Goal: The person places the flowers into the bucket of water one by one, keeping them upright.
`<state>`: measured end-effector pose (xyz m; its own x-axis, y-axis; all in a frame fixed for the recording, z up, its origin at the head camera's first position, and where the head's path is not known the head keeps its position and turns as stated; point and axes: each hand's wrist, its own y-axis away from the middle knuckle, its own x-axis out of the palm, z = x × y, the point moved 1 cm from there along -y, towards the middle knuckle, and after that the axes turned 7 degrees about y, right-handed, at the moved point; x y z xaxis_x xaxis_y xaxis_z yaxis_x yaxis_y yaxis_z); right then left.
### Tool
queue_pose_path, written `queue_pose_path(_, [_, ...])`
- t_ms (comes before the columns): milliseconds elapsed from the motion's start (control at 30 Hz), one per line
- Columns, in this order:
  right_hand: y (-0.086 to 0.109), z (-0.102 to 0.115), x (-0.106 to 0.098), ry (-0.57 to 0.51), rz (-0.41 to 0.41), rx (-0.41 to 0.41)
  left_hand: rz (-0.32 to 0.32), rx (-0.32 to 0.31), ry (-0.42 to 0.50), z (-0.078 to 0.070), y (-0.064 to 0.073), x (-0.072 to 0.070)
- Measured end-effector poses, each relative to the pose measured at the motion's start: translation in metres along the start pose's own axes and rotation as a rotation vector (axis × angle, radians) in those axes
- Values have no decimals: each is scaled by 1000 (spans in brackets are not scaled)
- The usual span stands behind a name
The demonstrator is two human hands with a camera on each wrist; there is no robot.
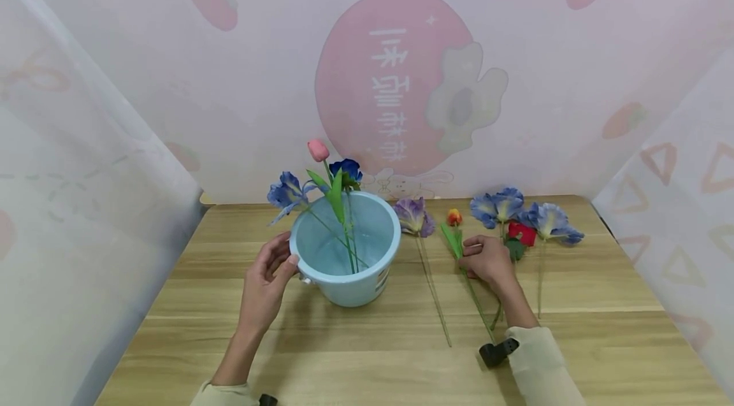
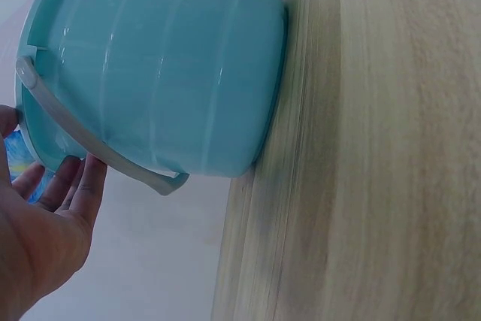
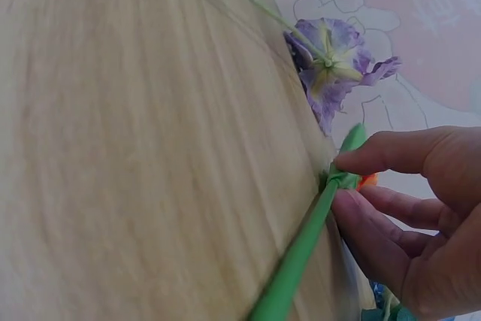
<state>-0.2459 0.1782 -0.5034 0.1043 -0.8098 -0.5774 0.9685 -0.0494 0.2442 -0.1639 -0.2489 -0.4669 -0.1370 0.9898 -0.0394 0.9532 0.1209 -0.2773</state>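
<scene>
A light blue bucket [image 1: 352, 294] stands upright on the table. My left hand [image 1: 265, 285] grips its left rim, the thumb over the edge and the fingers outside, near the grey handle [image 2: 90, 140]. In the bucket lean a pink tulip [image 1: 318, 150], a dark blue flower [image 1: 346, 171] and a light blue iris [image 1: 287, 192]. To the right, my right hand [image 1: 489, 261] pinches an orange tulip [image 1: 452, 239] at its leaves between thumb and forefinger. Its green stem [image 3: 297, 261] runs along the table, close to the surface.
A purple iris [image 1: 415, 217] lies between the bucket and my right hand. Beyond that hand lie a blue iris [image 1: 497, 207], a red rose [image 1: 522, 235] and a pale blue iris [image 1: 552, 222]. A printed curtain [image 1: 258, 87] hangs behind the wooden table [image 1: 355, 355].
</scene>
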Motion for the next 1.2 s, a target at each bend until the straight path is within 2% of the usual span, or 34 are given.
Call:
queue_pose_path(333, [3,6,-3,-23,7,2,0,4,5,0,0,0])
queue_pose_path(767, [15,22,-12,-65,7,-95,3,6,-1,2,0,-1])
queue_pose_path(1033, [25,33,-15,-138,19,-145,-2,6,-9,2,1,-1])
queue_pose_path(1200, [26,36,-15,-230,39,-164,-1,5,-7,1,1,-1])
